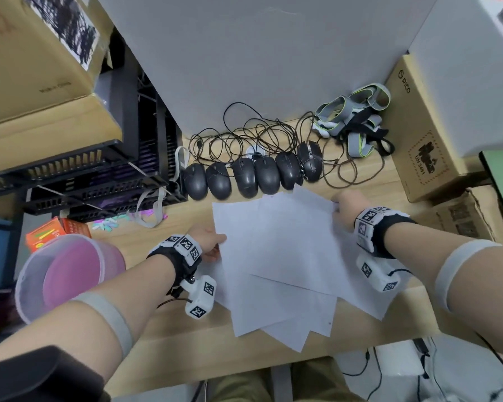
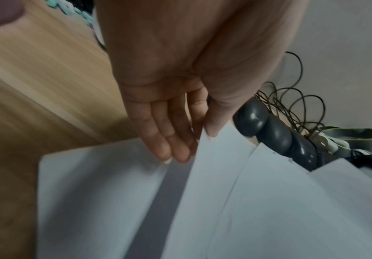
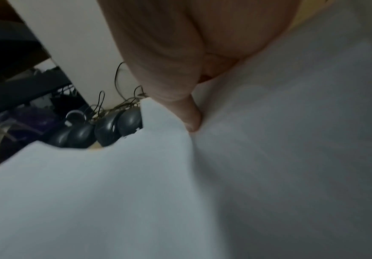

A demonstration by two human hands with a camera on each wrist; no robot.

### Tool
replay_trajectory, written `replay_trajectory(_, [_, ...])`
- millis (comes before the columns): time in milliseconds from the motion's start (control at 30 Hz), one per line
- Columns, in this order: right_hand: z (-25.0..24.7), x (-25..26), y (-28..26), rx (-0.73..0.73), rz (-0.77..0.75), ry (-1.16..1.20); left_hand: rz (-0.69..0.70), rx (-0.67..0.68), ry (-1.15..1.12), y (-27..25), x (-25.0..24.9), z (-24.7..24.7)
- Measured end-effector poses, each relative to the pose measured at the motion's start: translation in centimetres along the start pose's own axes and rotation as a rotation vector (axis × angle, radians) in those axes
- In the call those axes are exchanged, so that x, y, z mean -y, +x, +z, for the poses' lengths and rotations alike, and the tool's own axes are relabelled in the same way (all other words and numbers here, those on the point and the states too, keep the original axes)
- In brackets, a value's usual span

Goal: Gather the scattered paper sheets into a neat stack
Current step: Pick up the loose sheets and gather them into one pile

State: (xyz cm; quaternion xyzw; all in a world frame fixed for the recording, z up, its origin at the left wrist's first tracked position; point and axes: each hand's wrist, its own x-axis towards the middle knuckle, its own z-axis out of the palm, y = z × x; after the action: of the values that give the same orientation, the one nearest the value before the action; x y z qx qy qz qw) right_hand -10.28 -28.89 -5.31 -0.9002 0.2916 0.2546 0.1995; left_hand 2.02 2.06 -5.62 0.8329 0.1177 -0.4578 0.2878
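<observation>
Several white paper sheets (image 1: 282, 256) are held fanned out and overlapping over the middle of the wooden desk (image 1: 163, 346). My left hand (image 1: 215, 245) pinches their left edge. In the left wrist view its thumb (image 2: 212, 129) lies on top of the sheets (image 2: 269, 201) and its fingers (image 2: 176, 149) reach underneath. My right hand (image 1: 341, 208) grips the far right corner. Its thumb (image 3: 190, 119) presses down on the sheets (image 3: 114, 192), and its fingers are hidden under them. One sheet (image 2: 92, 192) lies flat on the desk below the left hand.
A row of black computer mice (image 1: 253, 177) with tangled cables (image 1: 244, 134) lies just behind the paper. Black trays (image 1: 99, 175) and a pink tub (image 1: 70, 271) stand at the left. A cardboard box (image 1: 418, 146) and grey straps (image 1: 357, 117) are at the right.
</observation>
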Motion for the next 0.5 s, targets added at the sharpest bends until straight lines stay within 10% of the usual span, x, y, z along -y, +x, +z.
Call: replay_trajectory(500, [-7.2,-0.2,-0.5,-0.147,-0.005,0.171,-0.322,0.135,0.208,-0.5,4.2,-1.7])
